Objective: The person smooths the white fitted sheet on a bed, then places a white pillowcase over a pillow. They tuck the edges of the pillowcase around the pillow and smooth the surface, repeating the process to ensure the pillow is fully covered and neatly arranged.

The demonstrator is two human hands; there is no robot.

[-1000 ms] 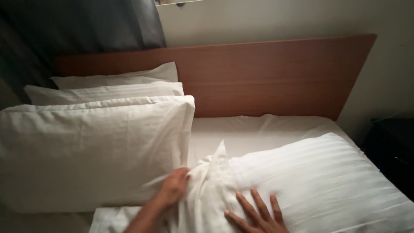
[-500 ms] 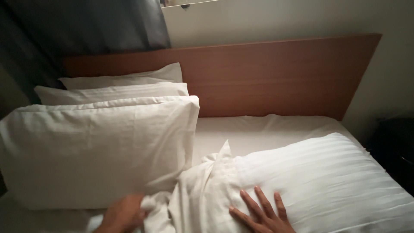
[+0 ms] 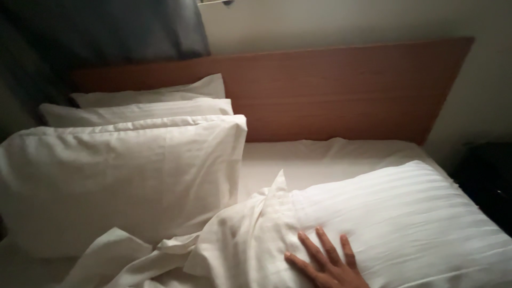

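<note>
So there's a stack of three white pillows on the left side of the bed, standing on edge and leaning back toward the wooden headboard. The front one is the biggest in view and hides most of the two behind it. The headboard is a plain reddish-brown panel running nearly the full width of the view. Above it is a pale wall, and in the top left hangs a dark grey curtain (pretty dim over there). The white bed sheet shows flat between pillows and headboard. Something dark, maybe a nightstand, sits just beside the bed on the right.
</note>
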